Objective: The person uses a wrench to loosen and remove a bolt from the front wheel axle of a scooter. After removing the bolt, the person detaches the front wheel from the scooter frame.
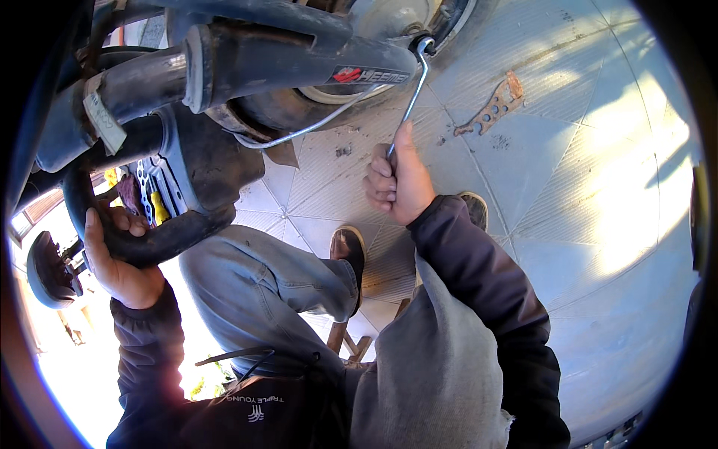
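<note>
My right hand (404,179) is closed around the lower end of a silver ring spanner (417,86). The spanner's upper end sits on the fastener at the wheel hub, by the end of a black fork-like tube (299,60). On the left, my left hand (120,254) wraps round a thick black curved bar (176,232), with the thumb up along its outer side. Just beyond that hand, an open dark compartment (217,161) holds several tools, among them one with a yellow handle (159,208).
The wheel's tyre (265,116) fills the top middle, with a grey cable (299,133) looping beneath the tube. A rusty flat tool with holes (490,111) lies on the tiled floor (553,187). A black rounded part (51,269) sticks out at left. Wooden stool legs (338,337) show under me.
</note>
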The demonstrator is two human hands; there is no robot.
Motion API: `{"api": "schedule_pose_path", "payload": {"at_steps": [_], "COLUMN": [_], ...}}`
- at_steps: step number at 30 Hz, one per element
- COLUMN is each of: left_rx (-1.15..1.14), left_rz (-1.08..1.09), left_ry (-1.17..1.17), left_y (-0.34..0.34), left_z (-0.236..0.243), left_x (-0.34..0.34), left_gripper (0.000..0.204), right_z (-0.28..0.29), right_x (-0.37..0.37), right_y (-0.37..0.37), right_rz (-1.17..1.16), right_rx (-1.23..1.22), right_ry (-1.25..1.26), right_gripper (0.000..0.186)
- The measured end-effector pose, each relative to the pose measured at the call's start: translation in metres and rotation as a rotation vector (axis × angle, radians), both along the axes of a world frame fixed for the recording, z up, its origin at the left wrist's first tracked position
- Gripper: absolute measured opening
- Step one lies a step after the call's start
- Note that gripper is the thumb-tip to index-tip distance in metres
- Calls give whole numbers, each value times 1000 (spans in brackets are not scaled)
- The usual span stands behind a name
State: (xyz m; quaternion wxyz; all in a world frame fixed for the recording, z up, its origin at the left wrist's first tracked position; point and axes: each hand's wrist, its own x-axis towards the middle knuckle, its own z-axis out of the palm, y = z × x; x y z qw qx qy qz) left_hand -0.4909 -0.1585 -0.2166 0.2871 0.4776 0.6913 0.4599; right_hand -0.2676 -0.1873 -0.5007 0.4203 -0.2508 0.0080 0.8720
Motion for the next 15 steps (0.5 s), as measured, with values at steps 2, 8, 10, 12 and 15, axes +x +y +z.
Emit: {"api": "schedule_pose_path", "payload": {"at_steps": [2,8,10,12,15], "left_rx": [2,5,8,13,11], "left_rz": [-10,-11,13,15,-14], "left_ry": [-8,0,4,-8,-37], "left_y": [-1,-2,-2,-1,1], "left_z": [2,2,2,2,1], "left_x": [1,-1,0,0,0], "left_gripper": [28,29,29,28,28], "right_z": [-12,-33,-14,-26,-32], "right_x": [-6,18,12,7,2], "right_y": [-3,-2,-5,-8,0], "right_rz": [-110,-63,-29,-56,-104], "right_rx": [69,86,28,156,358], "right_ry": [-795,-768,-653,-716,-1127], "right_gripper": [59,59,61,59,51]}}
